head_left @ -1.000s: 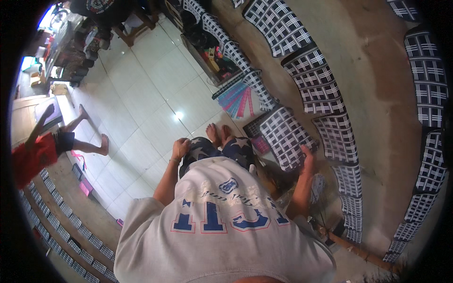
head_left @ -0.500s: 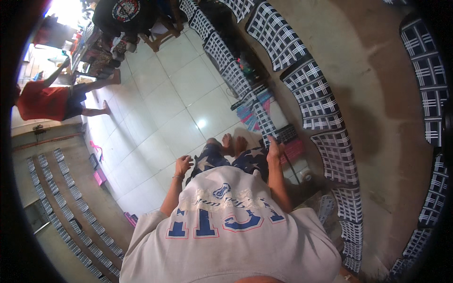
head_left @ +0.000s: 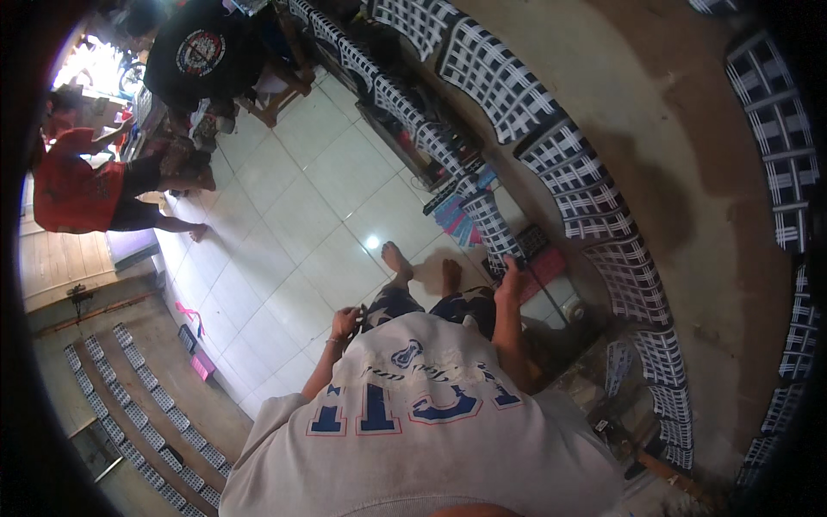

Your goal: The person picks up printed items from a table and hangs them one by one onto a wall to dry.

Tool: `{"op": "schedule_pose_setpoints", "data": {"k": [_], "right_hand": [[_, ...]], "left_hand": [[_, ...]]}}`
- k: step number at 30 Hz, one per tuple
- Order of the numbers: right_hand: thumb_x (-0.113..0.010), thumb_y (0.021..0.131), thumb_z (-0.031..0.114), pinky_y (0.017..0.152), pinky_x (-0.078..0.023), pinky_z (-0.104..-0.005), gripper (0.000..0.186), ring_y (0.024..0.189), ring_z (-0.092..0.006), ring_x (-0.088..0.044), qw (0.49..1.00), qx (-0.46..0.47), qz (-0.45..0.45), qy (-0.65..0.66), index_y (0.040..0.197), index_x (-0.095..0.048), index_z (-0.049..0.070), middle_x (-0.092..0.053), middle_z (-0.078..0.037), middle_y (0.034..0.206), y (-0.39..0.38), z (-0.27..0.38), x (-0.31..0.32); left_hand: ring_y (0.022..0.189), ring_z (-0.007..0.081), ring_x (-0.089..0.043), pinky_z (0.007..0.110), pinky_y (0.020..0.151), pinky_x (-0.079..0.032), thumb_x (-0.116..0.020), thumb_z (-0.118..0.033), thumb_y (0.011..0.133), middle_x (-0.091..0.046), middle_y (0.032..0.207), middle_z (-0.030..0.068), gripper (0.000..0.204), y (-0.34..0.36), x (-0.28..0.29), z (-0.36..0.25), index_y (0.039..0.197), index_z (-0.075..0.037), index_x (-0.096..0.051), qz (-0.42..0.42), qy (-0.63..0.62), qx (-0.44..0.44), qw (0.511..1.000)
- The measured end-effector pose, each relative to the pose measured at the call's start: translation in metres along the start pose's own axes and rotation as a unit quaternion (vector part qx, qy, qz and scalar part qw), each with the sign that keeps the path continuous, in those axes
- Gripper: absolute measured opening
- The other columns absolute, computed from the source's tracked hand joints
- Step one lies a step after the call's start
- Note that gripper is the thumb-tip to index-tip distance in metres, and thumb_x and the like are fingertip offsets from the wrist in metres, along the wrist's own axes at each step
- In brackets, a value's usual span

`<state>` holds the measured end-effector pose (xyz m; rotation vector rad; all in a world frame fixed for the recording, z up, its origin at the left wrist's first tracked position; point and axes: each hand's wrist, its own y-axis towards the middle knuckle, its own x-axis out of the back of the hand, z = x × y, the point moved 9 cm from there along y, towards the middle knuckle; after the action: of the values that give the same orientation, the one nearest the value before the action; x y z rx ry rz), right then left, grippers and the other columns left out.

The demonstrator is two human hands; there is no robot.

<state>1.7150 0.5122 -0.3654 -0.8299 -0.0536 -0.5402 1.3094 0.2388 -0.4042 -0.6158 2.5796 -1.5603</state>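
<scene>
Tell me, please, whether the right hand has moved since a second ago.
Yes, leftward in the view: the right hand was to the right of the nearby pink item and is now to its left.

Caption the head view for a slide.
Right hand holding a black-and-white checkered piece, left hand beside star-patterned shorts.
</scene>
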Motion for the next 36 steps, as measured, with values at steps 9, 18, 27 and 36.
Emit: {"op": "schedule_pose_setpoints", "data": {"k": [9,18,27,36], "right_hand": [[-0.063,0.078,0.003,0.096,-0.037,-0.0371,0.055,0.116,-0.0296,-0.045,0.973,0.162,0.060,-0.152,0.129,-0.043,0.011,-0.044,-0.018,0.128,0.058,-0.003,-0.037],[-0.066,0.079,0.019,0.095,-0.036,-0.0372,0.063,0.118,-0.0264,-0.040,0.982,0.079,0.168,-0.032,0.130,-0.036,-0.004,-0.043,-0.017,0.128,0.048,0.036,-0.211],[-0.072,0.072,0.014,0.086,-0.038,-0.0301,0.055,0.103,-0.0188,-0.050,0.987,0.018,0.152,0.057,0.119,-0.048,-0.002,-0.053,-0.007,0.114,0.029,0.063,-0.356],[-0.061,0.080,0.010,0.085,-0.044,-0.0376,0.047,0.100,-0.0258,-0.055,0.964,0.131,0.196,0.125,0.125,-0.046,0.007,-0.057,-0.009,0.111,0.000,0.076,-0.400]], "left_hand": [[0.072,0.0197,-0.062,0.029,0.060,-0.050,-0.052,-0.023,0.086,-0.064,0.093,0.0148,0.035,0.040,0.100,-0.042,0.107,0.005,-0.056,-0.020,-0.067,-0.025,0.997],[0.071,0.0210,-0.063,0.028,0.053,-0.049,-0.053,-0.023,0.087,-0.063,0.094,0.0126,0.032,0.070,0.211,-0.026,0.108,0.001,-0.055,-0.077,-0.101,0.043,0.991],[0.066,0.0228,-0.063,0.029,0.053,-0.050,-0.055,-0.022,0.085,-0.065,0.091,0.0180,0.036,0.128,0.238,-0.041,0.106,0.007,-0.055,-0.045,-0.024,-0.031,0.998],[0.072,0.0226,-0.064,0.031,0.059,-0.052,-0.056,-0.025,0.085,-0.065,0.095,0.0117,0.033,0.169,0.275,-0.137,0.106,0.000,-0.055,-0.064,-0.099,0.064,0.991]]}}
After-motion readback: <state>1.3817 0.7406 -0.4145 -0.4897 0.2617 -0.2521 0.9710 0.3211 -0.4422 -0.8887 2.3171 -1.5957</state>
